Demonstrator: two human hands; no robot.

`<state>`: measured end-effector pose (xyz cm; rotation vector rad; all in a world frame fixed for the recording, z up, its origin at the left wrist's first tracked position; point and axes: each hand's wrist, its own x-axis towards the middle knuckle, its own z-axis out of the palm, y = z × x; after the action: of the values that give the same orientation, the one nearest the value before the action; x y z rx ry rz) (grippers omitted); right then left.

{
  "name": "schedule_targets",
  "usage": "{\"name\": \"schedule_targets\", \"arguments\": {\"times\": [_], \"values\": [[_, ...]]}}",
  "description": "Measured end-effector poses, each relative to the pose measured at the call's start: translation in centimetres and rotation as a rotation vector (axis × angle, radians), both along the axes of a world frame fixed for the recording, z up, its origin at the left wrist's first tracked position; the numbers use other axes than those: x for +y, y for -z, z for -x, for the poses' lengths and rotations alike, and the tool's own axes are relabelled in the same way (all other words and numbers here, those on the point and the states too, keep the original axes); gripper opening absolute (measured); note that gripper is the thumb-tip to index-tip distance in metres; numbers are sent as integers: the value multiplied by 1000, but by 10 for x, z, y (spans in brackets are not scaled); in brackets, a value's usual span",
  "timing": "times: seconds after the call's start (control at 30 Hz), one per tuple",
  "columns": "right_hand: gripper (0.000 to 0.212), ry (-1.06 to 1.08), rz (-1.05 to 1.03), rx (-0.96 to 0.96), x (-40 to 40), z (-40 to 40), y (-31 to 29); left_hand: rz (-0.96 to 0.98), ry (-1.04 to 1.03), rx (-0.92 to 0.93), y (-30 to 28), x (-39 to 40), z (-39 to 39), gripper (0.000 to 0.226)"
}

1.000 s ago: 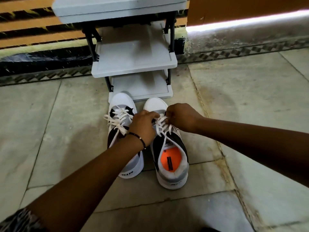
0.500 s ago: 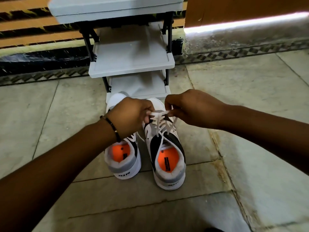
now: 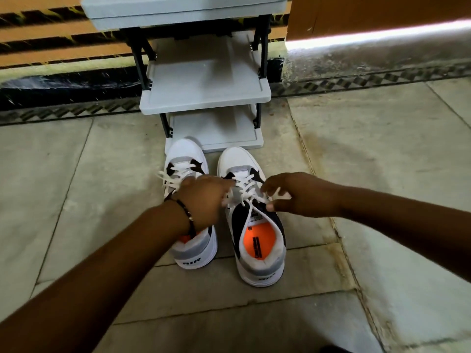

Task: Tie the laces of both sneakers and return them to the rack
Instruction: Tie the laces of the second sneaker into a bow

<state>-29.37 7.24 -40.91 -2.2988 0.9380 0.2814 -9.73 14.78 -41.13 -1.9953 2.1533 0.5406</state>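
Tying right sneaker [image 3: 252, 215], toe nearly touching rack [image 3: 204, 98], on floor [image 3: 76, 187]. Left hand [image 3: 204, 200] pinching lace end [image 3: 228, 197]; right hand [image 3: 298, 194] gripping other lace loop [image 3: 276, 193]. Pulling evenly outward, keeping knot centred. Left sneaker [image 3: 187, 164] beside, apparently tied.

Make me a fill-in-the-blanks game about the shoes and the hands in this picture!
1. Both hands are pulling the laces of the shoe on the ____ side.
2. The insole inside that shoe is coloured ____.
3. The two shoes stand on the ____, not on the rack.
4. The bracelet is on the ____ wrist.

Missing words: right; orange; floor; left
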Motion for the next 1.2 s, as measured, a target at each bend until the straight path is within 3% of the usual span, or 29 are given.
{"name": "schedule_targets", "arguments": {"times": [0.13,0.5,0.67,0.97,1.2], "values": [[19,75,146,-158,8,-12,6,134,19,-48,8,-5,22,26],[9,133,217,-292,7,-10,-2,269,31,44,-7,-10,-1,19],[10,118,74,-214,5,-1,1,241,158,-105,-5,-3,-4,21],[10,29,172,-87,-1,5,14,211,154,-98,6,6,-14,21],[10,-14,227,-131,-6,7,3,393,177,-52,3,7,-21,13]]}}
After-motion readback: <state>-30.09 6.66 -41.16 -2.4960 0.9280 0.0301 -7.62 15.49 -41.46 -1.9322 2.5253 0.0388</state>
